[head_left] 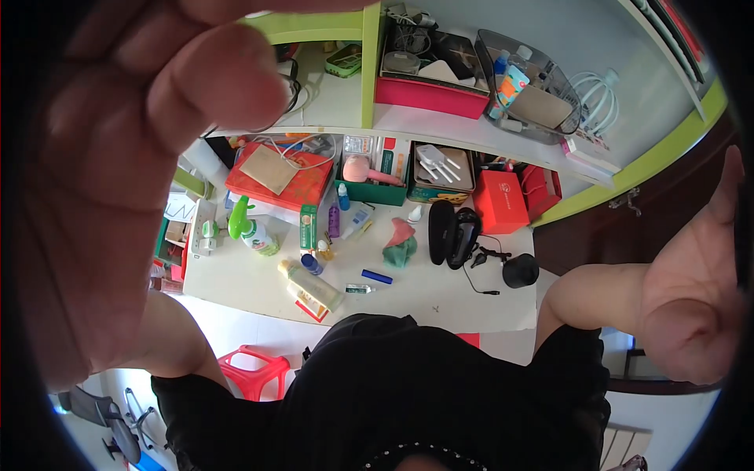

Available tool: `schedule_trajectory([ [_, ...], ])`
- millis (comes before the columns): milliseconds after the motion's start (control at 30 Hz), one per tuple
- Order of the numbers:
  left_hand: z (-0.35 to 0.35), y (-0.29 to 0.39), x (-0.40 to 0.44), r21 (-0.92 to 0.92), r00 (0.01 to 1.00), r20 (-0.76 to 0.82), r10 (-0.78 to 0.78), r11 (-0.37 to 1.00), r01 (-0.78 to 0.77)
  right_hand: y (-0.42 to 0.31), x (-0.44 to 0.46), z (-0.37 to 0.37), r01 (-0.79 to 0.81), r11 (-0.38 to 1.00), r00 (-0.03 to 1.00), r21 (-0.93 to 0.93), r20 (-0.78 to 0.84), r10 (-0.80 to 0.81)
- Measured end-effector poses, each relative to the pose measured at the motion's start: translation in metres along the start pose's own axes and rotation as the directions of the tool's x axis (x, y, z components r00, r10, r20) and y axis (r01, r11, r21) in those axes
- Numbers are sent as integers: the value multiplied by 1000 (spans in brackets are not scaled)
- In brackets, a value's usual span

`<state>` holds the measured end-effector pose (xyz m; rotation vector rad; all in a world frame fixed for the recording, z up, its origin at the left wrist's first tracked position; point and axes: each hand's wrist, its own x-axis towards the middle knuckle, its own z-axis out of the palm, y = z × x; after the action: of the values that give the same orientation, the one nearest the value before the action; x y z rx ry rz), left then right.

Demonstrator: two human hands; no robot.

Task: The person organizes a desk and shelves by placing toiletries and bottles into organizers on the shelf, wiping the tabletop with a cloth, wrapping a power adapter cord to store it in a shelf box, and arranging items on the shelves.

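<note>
Spreading near the camera, the left hand (98, 204) and right hand (691, 294) show bare palms — visible fingers apart, some tips out of view. The spray bottle (258, 237) and black jar (520, 272) stand on the desk (479, 310), untouched — slow, level wrists would probably serve best.

Hands: two, one left hand (94, 196) and one right hand (687, 275)
Tabletop (440, 302): one
Spray bottle (258, 237): one
Purple bottle (334, 222): one
Blue bottles (343, 198) (312, 264): two, one lighter, one darker
Clear bottle (316, 289), lying down: one
Red boxes (503, 202) (242, 179): at least two
Blue stick (377, 276): one
Black cylinder (520, 271): one
Pink round-headed tool (357, 168): one
Basket (542, 106) on the shelf (440, 125): one
Red stool (255, 377): one
Loose cords (481, 292): too tangled to count
</note>
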<state>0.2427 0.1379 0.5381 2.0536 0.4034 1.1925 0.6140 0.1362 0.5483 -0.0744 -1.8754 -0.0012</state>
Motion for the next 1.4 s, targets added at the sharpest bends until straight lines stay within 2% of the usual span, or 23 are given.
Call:
schedule_trajectory([
  [833,-8,-4,-17,34,996,-60,-61,997,63,-8,-3,5,-26,996,1000,88,19,24],
  [1400,-23,-16,-29,-15,979,-148,-138,990,137,14,-24,15,-150,937,989,315,54,140],
])
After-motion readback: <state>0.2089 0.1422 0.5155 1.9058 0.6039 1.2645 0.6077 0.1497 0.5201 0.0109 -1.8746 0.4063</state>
